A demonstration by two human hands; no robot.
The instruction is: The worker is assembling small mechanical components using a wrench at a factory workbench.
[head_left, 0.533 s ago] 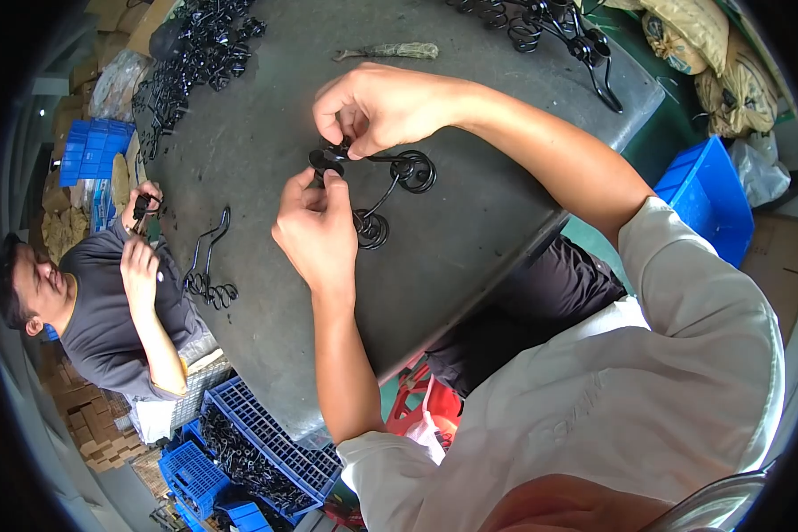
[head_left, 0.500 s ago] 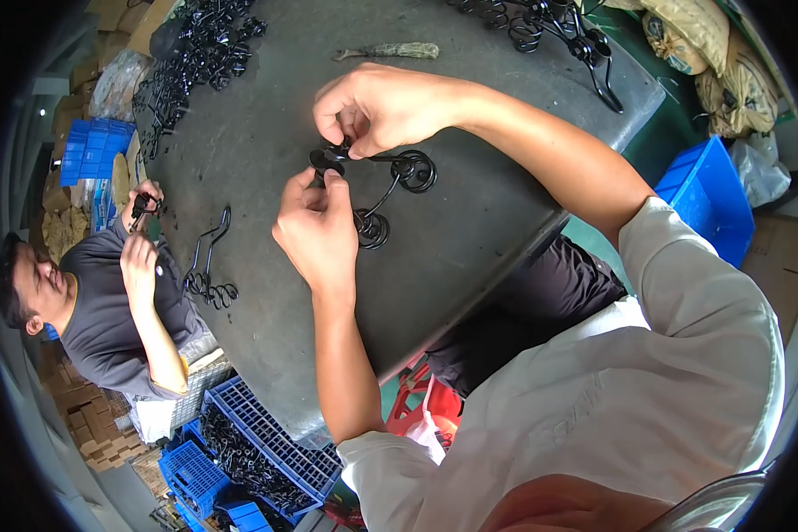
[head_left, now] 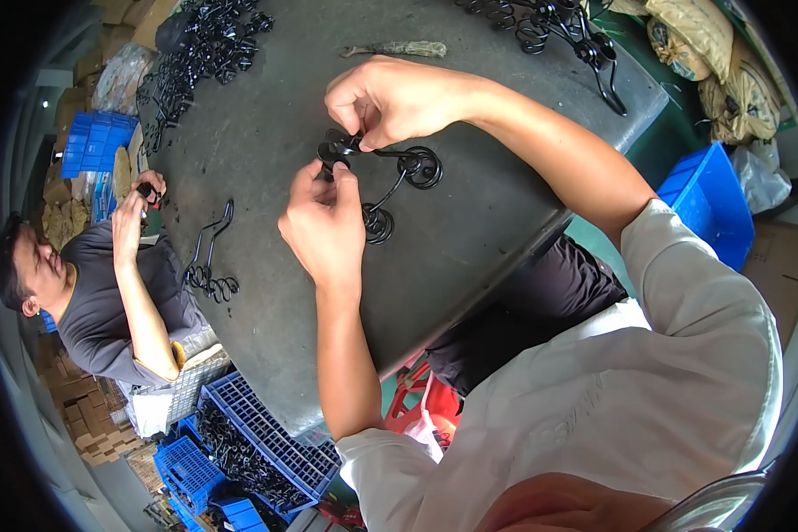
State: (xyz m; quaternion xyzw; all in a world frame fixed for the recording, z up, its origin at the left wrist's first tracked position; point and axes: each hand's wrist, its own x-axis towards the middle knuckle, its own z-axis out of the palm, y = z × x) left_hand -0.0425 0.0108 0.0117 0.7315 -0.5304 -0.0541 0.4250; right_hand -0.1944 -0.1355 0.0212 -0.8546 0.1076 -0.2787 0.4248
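Note:
A black wire spring with two coils [head_left: 419,168] lies over the dark tabletop, its bent end reaching up to my fingers. My left hand [head_left: 326,226] pinches a small black clip-like fitting [head_left: 332,153] at that end between thumb and fingertips. Just above it, my right hand [head_left: 399,102] is closed with thumb and forefinger on the same fitting, where the wire meets it. Fingers hide part of the joint. Beyond my right hand lies a thin tool with a wrapped handle [head_left: 406,50].
Another bent wire spring [head_left: 211,257] lies toward the left edge of the table [head_left: 266,355]. Small black fittings [head_left: 208,49] are heaped far left; assembled springs [head_left: 559,27] sit far right. At left a co-worker [head_left: 106,284] handles a black part. Blue crates [head_left: 266,434] stand below.
Both my hands and the held spring have shifted slightly right; my fingers keep their grip on the fitting. The co-worker's hands have moved closer together.

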